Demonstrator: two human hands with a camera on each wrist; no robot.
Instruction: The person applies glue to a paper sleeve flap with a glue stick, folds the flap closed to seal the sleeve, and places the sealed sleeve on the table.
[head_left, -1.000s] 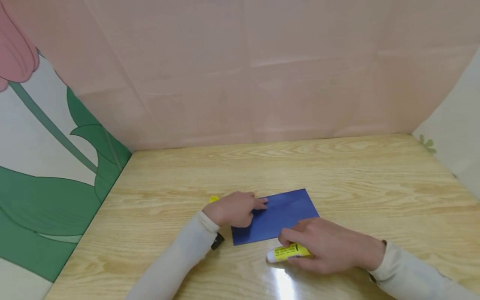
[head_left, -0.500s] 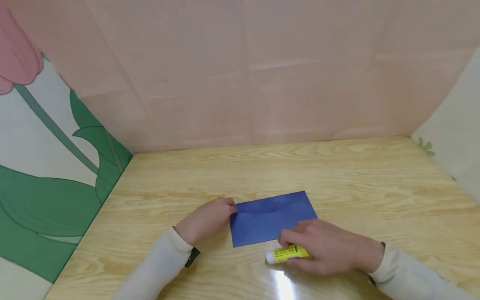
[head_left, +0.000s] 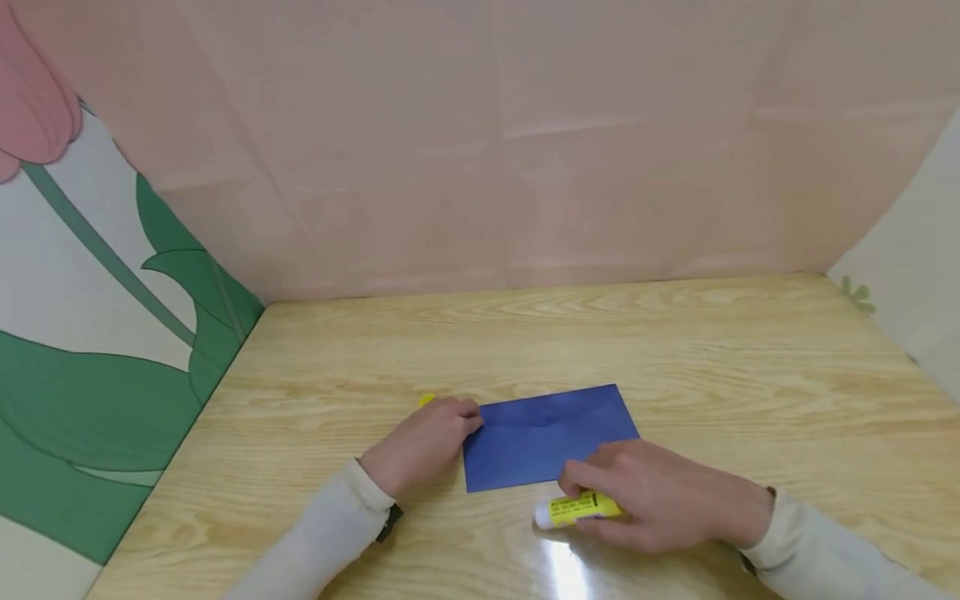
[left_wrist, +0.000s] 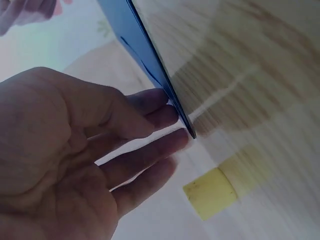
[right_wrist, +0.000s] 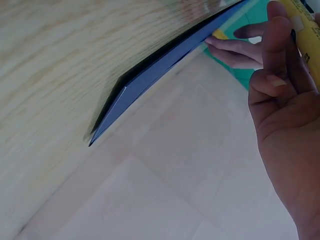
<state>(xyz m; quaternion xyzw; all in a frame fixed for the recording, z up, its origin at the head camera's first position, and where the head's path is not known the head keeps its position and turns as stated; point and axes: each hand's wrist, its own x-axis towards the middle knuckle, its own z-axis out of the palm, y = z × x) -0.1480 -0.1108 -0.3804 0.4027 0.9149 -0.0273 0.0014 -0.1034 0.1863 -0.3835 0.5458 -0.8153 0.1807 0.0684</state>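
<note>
Wood-grain counter (head_left: pixel 735 375) before a pink backdrop (head_left: pixel 487 150), flower-patterned panel (head_left: pixel 90 408) at left.
Right hand (head_left: pixel 656 496) grasps a yellow tube (head_left: pixel 573 509); left hand (head_left: pixel 420 443), unclenched, touches the blue paper (head_left: pixel 525 450).

Honestly can't tell if it's someone's home or a studio, but it reads as a decorated indoor corner: wood-grain desk (head_left: pixel 525 342) against a creased pink sheet (head_left: pixel 487 167), big tulip print (head_left: pixel 105 417) left, pale panel (head_left: pixel 911 275) with a little leaf motif (head_left: pixel 862 294) right.
</note>
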